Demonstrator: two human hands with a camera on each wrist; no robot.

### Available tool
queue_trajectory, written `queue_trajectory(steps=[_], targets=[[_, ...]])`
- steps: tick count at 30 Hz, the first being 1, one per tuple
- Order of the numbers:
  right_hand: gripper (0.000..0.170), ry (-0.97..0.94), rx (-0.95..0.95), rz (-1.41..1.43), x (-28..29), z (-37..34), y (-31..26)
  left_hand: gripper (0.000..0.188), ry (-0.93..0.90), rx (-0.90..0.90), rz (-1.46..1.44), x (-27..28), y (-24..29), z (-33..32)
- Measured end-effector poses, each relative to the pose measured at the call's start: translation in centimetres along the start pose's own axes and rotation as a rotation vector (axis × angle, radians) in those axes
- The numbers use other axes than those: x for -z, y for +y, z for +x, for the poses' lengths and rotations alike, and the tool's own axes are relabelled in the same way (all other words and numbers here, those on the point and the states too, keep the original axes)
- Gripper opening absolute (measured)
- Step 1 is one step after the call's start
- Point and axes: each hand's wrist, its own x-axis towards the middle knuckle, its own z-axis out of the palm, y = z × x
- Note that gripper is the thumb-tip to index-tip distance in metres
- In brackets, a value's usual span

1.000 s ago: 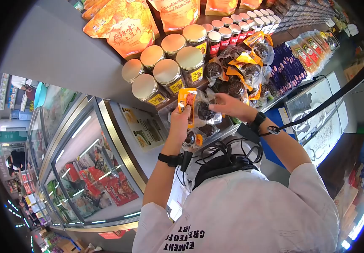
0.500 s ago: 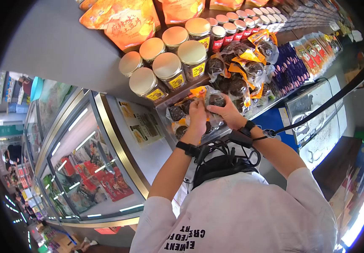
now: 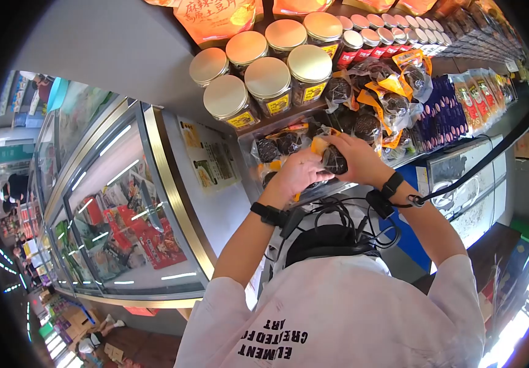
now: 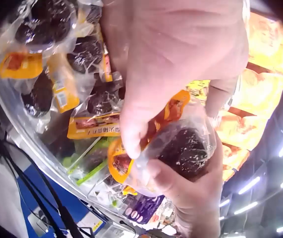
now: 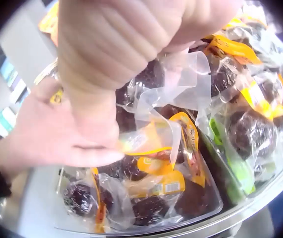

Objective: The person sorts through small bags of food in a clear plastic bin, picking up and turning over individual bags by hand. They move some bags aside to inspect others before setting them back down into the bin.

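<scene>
Both hands hold one clear plastic pack [image 3: 334, 161] with a dark, round food ball inside and an orange label. My right hand [image 3: 362, 161] curls round the ball end; in the left wrist view its thumb presses the plastic beside the dark ball [image 4: 186, 151]. At the label end, my left hand [image 3: 300, 173] pinches the pack, fingertips close to the orange label [image 4: 120, 161]. Beneath the hands lies a clear tray [image 5: 219, 201] with more packs of the same kind [image 5: 151, 210]. Part of the held pack is hidden behind the right hand in the right wrist view.
Large lidded jars [image 3: 267, 78] stand behind the tray, with small jars [image 3: 369, 42] and orange chip bags [image 3: 218, 18] beyond. To the right are a heap of similar packs [image 3: 393, 101] and purple packets [image 3: 441, 116]. A glass-fronted cabinet [image 3: 123, 202] stands left.
The pack, first held upright with its orange label facing up, has been lowered and turned between the hands. The left hand has shifted toward the right hand, and the head view has shifted slightly.
</scene>
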Motion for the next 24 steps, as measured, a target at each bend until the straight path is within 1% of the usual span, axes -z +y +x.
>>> queue_trajectory(steps=[1, 2, 4, 5, 9, 11, 12, 14, 15, 17, 18, 20, 21, 22, 24], targets=[[0.084, -0.076, 0.012, 0.022, -0.2, 0.3, 0.0, 0.04, 0.158, 0.02, 0.232, -0.3, 0.1, -0.1], [0.084, -0.077, 0.017, 0.02, -0.5, 0.7, -0.1, 0.04, 0.157, 0.016, 0.232, -1.0, 0.3, -0.1], [0.093, -0.107, 0.145, -0.059, -1.1, 1.4, -0.7, 0.044, 0.333, 0.056, 0.562, -2.5, 0.4, -0.2], [0.098, -0.082, 0.173, -0.05, -1.2, 1.9, -0.7, 0.046, 0.374, 0.043, 0.54, -2.1, 0.4, -0.2], [0.094, -0.165, 0.174, 0.032, -1.7, 3.3, -0.8, 0.043, 0.383, -0.007, 0.551, -0.8, 0.2, -0.6], [0.089, -0.339, 0.088, 0.088, -1.4, 3.8, -1.0, 0.048, 0.383, -0.079, 0.488, 0.2, -0.2, -0.9], [0.089, -0.349, 0.094, 0.091, -2.0, 3.8, -0.7, 0.048, 0.39, -0.084, 0.48, 0.4, -0.4, -1.1], [0.094, -0.261, 0.097, 0.182, -3.3, 3.5, -0.1, 0.047, 0.419, -0.159, 0.461, 0.8, -1.1, -1.4], [0.094, -0.271, 0.107, 0.186, -3.4, 3.3, 0.2, 0.047, 0.429, -0.169, 0.454, 0.9, -1.6, -1.2], [0.093, -0.285, 0.04, 0.184, -3.9, 3.3, 0.2, 0.048, 0.433, -0.176, 0.416, 0.9, -2.1, -1.5], [0.093, -0.286, 0.051, 0.196, -4.0, 3.5, 0.2, 0.048, 0.448, -0.18, 0.42, 0.9, -2.0, -1.8], [0.091, -0.38, 0.029, 0.209, -3.9, 3.4, 0.5, 0.052, 0.461, -0.149, 0.511, 0.5, -2.1, -1.9], [0.089, -0.373, 0.037, 0.23, -4.0, 3.4, 0.6, 0.048, 0.458, -0.142, 0.554, 0.0, -1.7, -2.0], [0.089, -0.383, 0.039, 0.231, -4.2, 3.6, 0.7, 0.048, 0.463, -0.145, 0.545, 0.1, -1.4, -2.1], [0.088, -0.346, 0.023, 0.266, -5.0, 4.2, 1.5, 0.045, 0.612, -0.269, 1.181, 0.4, -0.6, -2.3]])
